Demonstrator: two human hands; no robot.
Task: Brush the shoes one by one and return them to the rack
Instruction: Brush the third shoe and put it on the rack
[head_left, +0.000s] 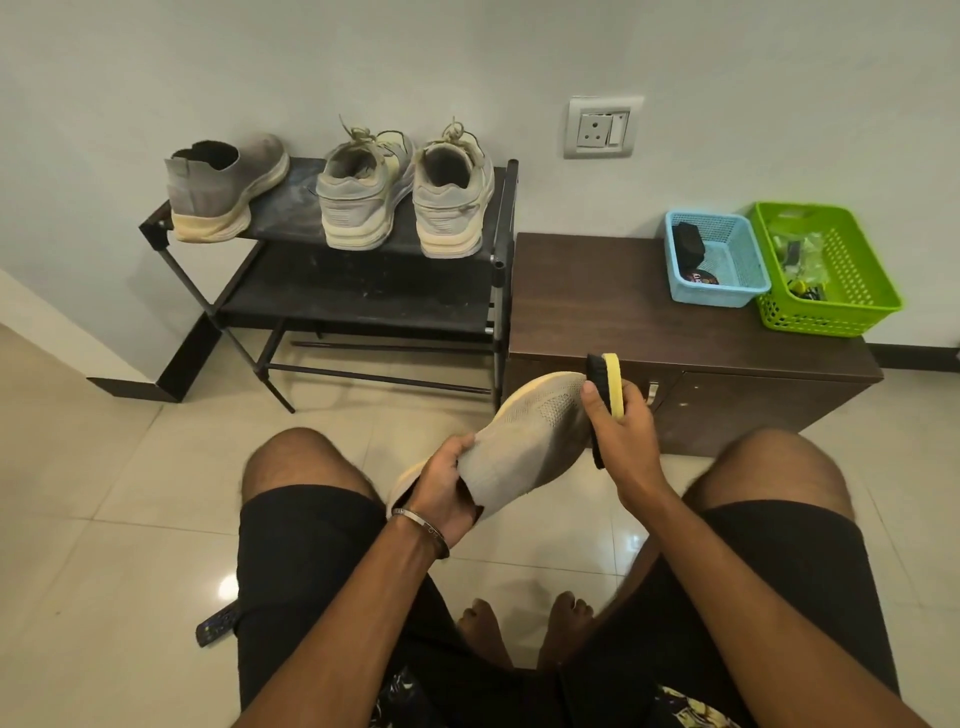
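Rack (498, 218) shelving stands at the left against the wall, its top tier carrying a grey slip-on shoe (228, 187) and, well apart from it, a pair of laced sneakers (405, 192). Below and nearer, the left hand (447, 493) grips the heel end of a matching grey knit slip-on (524, 436), held in the air between the knees with its toe pointing up and away. The right hand (621, 431) clasps a yellow-backed shoe brush (605, 384), bristles against the toe's right side. Brushing looks to be under way on this shoe. Next it likely needs turning to reach the other side and sole, then setting beside its partner on the rack. A blue basket (748, 291) and a green basket (852, 312) sit on the low cabinet (597, 312).
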